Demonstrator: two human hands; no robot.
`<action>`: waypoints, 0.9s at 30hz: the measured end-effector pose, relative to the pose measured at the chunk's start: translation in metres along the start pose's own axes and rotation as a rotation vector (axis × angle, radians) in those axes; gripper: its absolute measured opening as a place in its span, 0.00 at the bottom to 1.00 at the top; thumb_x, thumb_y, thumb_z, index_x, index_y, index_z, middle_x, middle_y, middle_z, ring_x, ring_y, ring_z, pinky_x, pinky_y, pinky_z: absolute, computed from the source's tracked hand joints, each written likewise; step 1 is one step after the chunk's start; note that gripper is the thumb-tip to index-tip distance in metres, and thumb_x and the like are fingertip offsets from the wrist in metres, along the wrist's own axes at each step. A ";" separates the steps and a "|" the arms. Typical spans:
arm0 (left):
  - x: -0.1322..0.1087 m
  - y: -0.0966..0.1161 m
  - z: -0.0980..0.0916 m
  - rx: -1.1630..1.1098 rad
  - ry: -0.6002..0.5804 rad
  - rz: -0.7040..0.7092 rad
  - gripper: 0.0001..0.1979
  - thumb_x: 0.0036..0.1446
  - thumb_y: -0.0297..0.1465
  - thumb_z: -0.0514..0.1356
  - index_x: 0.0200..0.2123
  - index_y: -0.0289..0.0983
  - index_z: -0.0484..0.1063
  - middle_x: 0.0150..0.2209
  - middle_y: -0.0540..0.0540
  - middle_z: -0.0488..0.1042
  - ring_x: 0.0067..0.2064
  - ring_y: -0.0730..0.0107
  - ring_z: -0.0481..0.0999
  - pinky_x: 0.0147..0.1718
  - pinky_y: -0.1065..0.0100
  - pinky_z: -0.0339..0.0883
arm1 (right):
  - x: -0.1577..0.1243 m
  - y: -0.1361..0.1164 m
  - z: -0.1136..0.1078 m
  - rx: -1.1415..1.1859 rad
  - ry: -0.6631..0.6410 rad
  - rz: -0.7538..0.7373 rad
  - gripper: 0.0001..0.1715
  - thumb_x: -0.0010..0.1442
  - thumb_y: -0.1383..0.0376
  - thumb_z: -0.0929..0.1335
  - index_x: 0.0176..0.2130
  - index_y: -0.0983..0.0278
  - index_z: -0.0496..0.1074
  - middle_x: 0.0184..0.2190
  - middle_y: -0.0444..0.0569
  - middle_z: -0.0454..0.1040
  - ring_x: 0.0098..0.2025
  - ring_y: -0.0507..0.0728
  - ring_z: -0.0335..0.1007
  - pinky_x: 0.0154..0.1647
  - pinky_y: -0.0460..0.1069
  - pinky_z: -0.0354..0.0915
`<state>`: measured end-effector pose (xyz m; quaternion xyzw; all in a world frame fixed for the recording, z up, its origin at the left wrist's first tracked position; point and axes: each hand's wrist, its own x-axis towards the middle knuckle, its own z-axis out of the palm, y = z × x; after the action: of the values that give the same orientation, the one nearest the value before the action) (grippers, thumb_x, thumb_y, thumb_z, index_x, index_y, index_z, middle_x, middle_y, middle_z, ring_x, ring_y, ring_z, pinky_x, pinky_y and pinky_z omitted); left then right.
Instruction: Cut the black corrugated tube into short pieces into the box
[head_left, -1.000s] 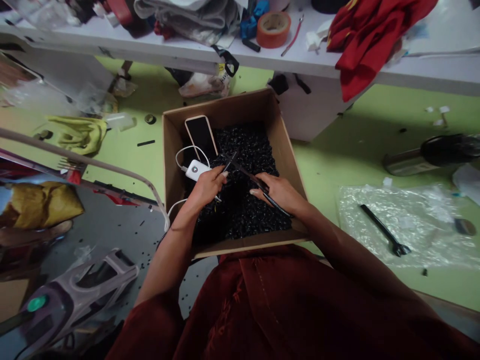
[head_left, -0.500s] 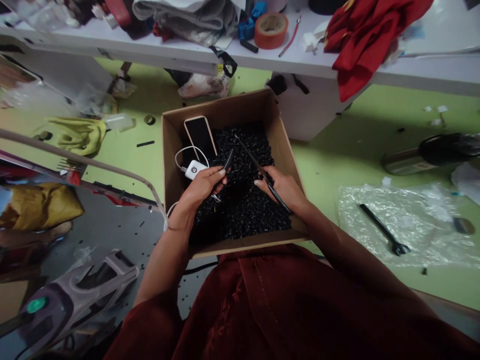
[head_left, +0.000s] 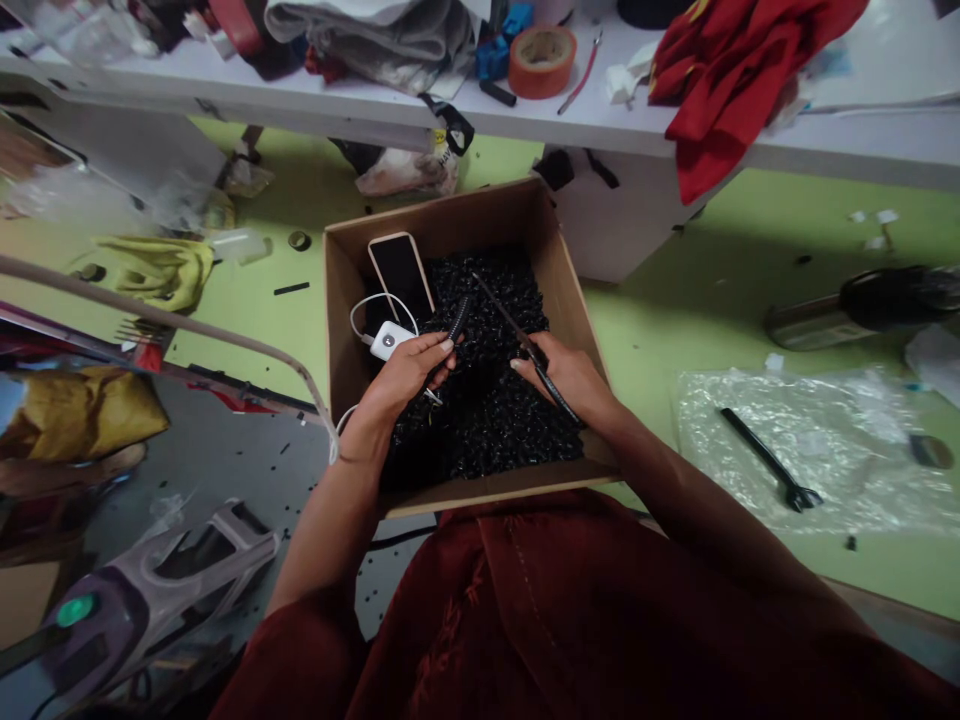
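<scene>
An open cardboard box [head_left: 439, 214] holds a heap of small black plastic pieces [head_left: 506, 430]. My left hand [head_left: 409, 368] is over the box's left part, thumb and fingers pinched on a short black ribbed strip [head_left: 459, 318] that points up. In my right hand [head_left: 566, 375] is a long dark pointed tool [head_left: 498, 305] with a black handle; its tip reaches past the strip's upper end, and I cannot tell whether it is a blade or scissors. Inside the box, near my left hand, lie a phone [head_left: 403, 272] and a white device [head_left: 388, 340] with a white cable.
A shelf [head_left: 600, 125] ahead carries orange tape [head_left: 541, 62] and red cloth [head_left: 731, 90]. On the green table to the right are a steel flask [head_left: 806, 322], clear plastic sheet [head_left: 870, 400] and black forked tool [head_left: 769, 462]. A grey cable [head_left: 225, 330] crosses at left.
Almost nothing differs. The ribbed strip and the pointed tool have shifted very slightly; both hands keep their grips over the box.
</scene>
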<state>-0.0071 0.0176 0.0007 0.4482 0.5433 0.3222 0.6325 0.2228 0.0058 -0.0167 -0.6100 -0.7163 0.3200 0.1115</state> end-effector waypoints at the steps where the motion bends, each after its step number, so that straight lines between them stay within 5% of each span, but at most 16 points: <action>1: 0.002 -0.002 0.000 0.069 0.031 0.017 0.09 0.55 0.35 0.58 0.34 0.34 0.71 0.24 0.51 0.66 0.19 0.82 0.59 0.18 0.75 0.50 | 0.000 0.000 0.000 0.005 0.001 0.019 0.24 0.60 0.52 0.61 0.50 0.62 0.66 0.38 0.53 0.76 0.39 0.62 0.72 0.36 0.52 0.59; 9: 0.004 -0.008 0.000 0.400 0.138 0.111 0.11 0.56 0.35 0.55 0.34 0.34 0.72 0.23 0.52 0.67 0.21 0.80 0.60 0.20 0.74 0.54 | -0.002 0.001 0.006 -0.055 -0.182 -0.102 0.28 0.58 0.48 0.63 0.51 0.63 0.64 0.45 0.57 0.73 0.44 0.64 0.70 0.38 0.53 0.59; 16: 0.000 -0.001 0.005 0.496 0.135 0.115 0.10 0.57 0.33 0.54 0.32 0.33 0.73 0.22 0.52 0.66 0.22 0.79 0.60 0.23 0.73 0.55 | -0.001 0.002 0.005 -0.001 -0.159 -0.104 0.32 0.59 0.47 0.62 0.54 0.65 0.62 0.46 0.58 0.73 0.45 0.66 0.69 0.40 0.55 0.60; 27: -0.002 -0.008 0.010 0.633 0.101 0.219 0.16 0.58 0.32 0.54 0.46 0.34 0.75 0.29 0.48 0.74 0.30 0.72 0.69 0.32 0.71 0.63 | -0.002 0.000 0.004 0.003 -0.146 -0.091 0.34 0.58 0.47 0.63 0.55 0.65 0.61 0.47 0.59 0.73 0.48 0.67 0.69 0.43 0.56 0.61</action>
<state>0.0015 0.0106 -0.0055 0.6615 0.5957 0.2255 0.3959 0.2210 0.0023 -0.0192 -0.5518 -0.7490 0.3591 0.0742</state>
